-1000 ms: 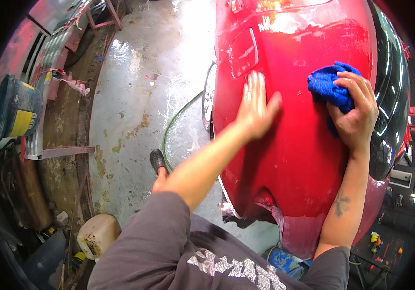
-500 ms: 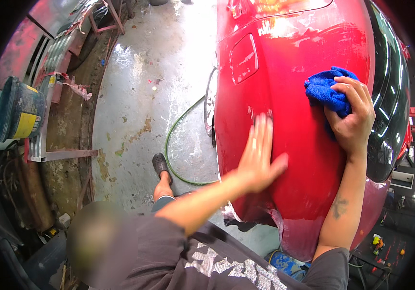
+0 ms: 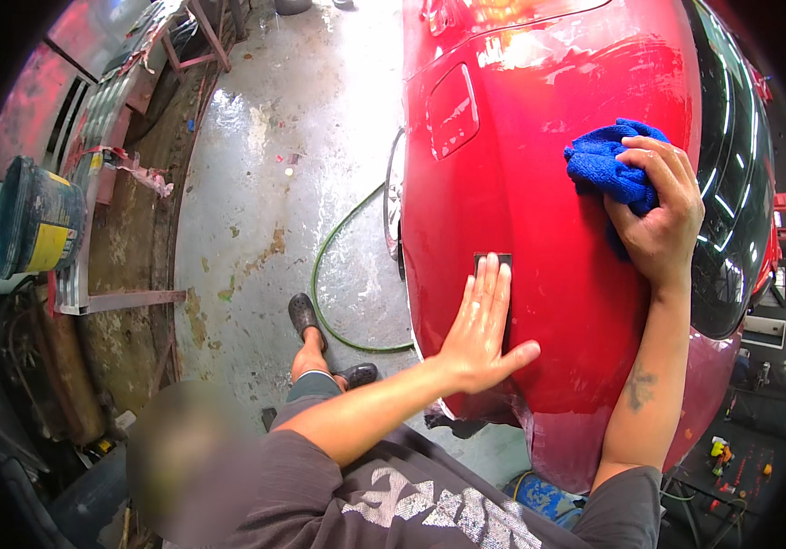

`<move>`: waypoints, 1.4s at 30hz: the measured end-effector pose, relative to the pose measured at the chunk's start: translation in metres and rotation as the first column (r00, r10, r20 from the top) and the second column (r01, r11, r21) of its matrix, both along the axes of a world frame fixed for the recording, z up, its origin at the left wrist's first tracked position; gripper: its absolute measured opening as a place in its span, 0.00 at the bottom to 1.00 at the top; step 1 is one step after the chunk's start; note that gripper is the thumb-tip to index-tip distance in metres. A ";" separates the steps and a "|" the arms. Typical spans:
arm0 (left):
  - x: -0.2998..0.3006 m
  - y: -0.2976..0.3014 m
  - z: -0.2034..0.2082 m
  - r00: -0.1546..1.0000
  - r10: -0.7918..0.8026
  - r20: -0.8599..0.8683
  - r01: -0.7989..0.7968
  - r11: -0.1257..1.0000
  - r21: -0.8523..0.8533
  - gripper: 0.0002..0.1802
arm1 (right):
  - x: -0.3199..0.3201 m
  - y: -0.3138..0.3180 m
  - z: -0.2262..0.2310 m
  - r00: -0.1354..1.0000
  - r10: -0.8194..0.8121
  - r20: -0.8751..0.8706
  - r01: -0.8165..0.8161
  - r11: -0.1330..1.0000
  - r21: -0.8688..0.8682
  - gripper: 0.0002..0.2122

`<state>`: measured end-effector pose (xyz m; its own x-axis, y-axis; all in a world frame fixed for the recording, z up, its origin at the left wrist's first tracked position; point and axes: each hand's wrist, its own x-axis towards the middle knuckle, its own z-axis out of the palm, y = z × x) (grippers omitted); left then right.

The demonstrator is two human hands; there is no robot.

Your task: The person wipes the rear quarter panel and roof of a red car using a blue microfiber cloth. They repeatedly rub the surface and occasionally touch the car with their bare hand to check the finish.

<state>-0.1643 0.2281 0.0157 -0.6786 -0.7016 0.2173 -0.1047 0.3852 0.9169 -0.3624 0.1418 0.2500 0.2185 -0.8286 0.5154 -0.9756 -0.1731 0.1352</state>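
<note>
My left hand (image 3: pixel 483 334) lies flat on the red car's rear side panel (image 3: pixel 558 320), fingers stretched out and thumb apart. Under its fingertips shows the edge of a small dark sheet (image 3: pixel 494 257), perhaps sandpaper; most of it is hidden by the fingers. Farther right and higher on the panel, my right hand (image 3: pixel 663 220) is closed round a crumpled blue cloth (image 3: pixel 611 165) against the paint. A square fuel flap (image 3: pixel 454 112) sits in the panel beyond my left hand. The red surface has glossy and duller, streaked patches.
A green hose (image 3: pixel 320 274) curves over the worn grey floor (image 3: pixel 237 201) left of the car. Along the left stand a metal rack (image 3: pixel 128 300) and a dark bucket (image 3: pixel 41 220). The rear window (image 3: pixel 727 183) is right of my right hand. Below lies a blue container (image 3: pixel 544 499).
My left hand has slid back toward me along the panel, uncovering the dark sheet's edge at its fingertips. My right hand and the cloth appear slightly farther left in the picture.
</note>
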 end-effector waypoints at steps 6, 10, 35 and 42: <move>-0.060 -0.198 0.002 0.957 0.275 0.096 -0.285 0.951 0.121 0.53 | 0.011 -0.011 0.005 0.997 0.081 0.006 -0.081 0.997 -0.013 0.13; -0.012 -0.025 -0.022 0.992 0.126 0.003 -0.126 0.990 -0.071 0.62 | 0.001 0.000 0.000 0.999 0.014 0.032 -0.014 1.000 0.016 0.14; -0.017 -0.059 -0.086 0.975 0.222 -0.002 -0.220 0.967 0.126 0.56 | 0.002 -0.007 -0.002 0.997 0.058 0.046 -0.059 0.998 0.021 0.15; -0.021 -0.120 -0.096 0.977 0.207 0.057 -0.213 0.965 0.151 0.52 | 0.000 -0.004 -0.002 0.997 0.043 0.070 -0.045 0.999 0.027 0.15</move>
<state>-0.1850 0.1078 -0.0798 -0.5184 -0.8523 0.0693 -0.2065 0.2034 0.9571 -0.3626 0.1374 0.2477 0.2198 -0.8335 0.5069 -0.9737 -0.2193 0.0617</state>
